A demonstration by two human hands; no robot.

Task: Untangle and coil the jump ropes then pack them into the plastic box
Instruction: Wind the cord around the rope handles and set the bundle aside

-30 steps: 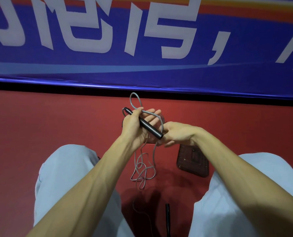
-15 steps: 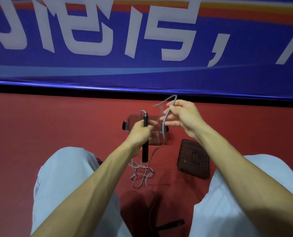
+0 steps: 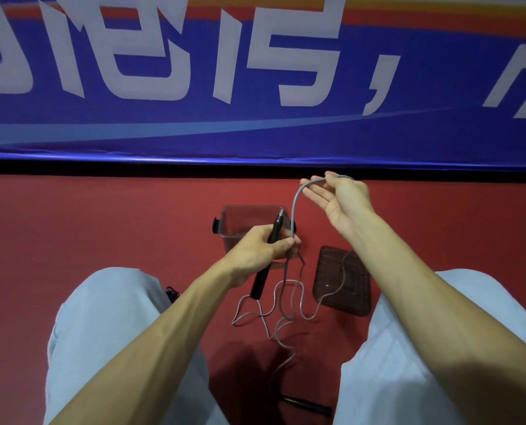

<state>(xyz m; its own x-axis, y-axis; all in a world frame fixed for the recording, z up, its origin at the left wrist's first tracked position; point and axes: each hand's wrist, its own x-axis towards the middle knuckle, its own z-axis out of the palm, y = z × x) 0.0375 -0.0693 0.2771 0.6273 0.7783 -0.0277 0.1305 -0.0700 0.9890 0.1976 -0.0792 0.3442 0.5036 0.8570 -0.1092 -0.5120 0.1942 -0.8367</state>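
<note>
Your right hand (image 3: 341,200) has swung up and wider, fingers spread, the grey jump rope (image 3: 293,210) draped over it. Your left hand (image 3: 263,248) stays clamped on the black handle (image 3: 274,233), in front of the plastic box (image 3: 234,225). The tangle's loosening; coiling comes next.

Red floor (image 3: 87,228) is carrying everything: clear plastic box (image 3: 243,216) sitting upright, lid (image 3: 356,289) lying flat just right of it, slack jump rope (image 3: 292,354) looping between, black handle (image 3: 304,404) lying nearest.
</note>
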